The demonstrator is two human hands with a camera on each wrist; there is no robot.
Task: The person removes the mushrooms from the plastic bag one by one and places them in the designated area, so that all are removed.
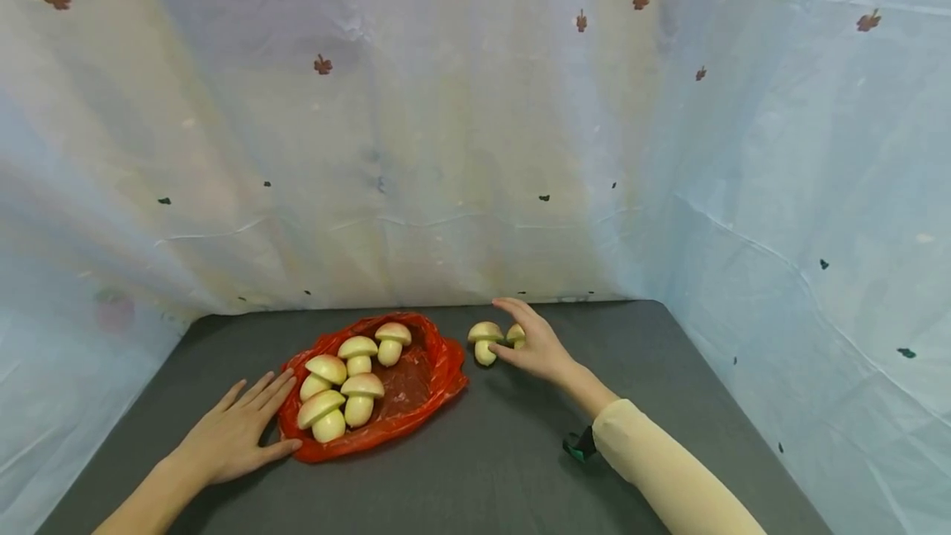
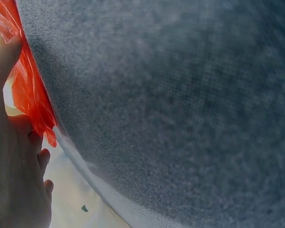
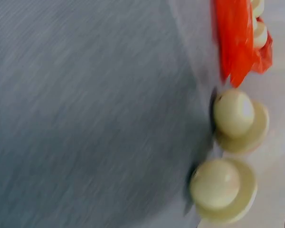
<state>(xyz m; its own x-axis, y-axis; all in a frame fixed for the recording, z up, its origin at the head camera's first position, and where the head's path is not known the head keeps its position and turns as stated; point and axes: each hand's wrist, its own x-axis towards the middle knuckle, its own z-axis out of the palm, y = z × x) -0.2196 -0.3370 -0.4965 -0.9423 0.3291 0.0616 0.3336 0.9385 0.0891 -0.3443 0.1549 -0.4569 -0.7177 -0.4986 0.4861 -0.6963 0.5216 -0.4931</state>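
A red plastic bag (image 1: 448, 370) lies spread open on the dark table, with several pale yellow mushrooms (image 1: 358, 397) in its left part. My left hand (image 1: 230, 436) rests at the bag's left edge, its fingers straight and spread; in the left wrist view the thumb touches the red plastic (image 2: 31, 90). To the right of the bag, two more mushrooms stand on the table, one in plain sight (image 1: 485, 341) and one partly hidden (image 1: 516, 334) behind my right hand (image 1: 542, 351). That hand hovers by them, thumb and fingers apart, holding nothing. Both mushrooms (image 3: 216, 185) appear blurred in the right wrist view.
Dark grey cloth covers the table (image 1: 490, 452). A pale curtain (image 1: 446, 147) with small leaf shapes hangs behind it and along both sides. Beneath the right sleeve's cuff is a small black and green item (image 1: 578, 444).
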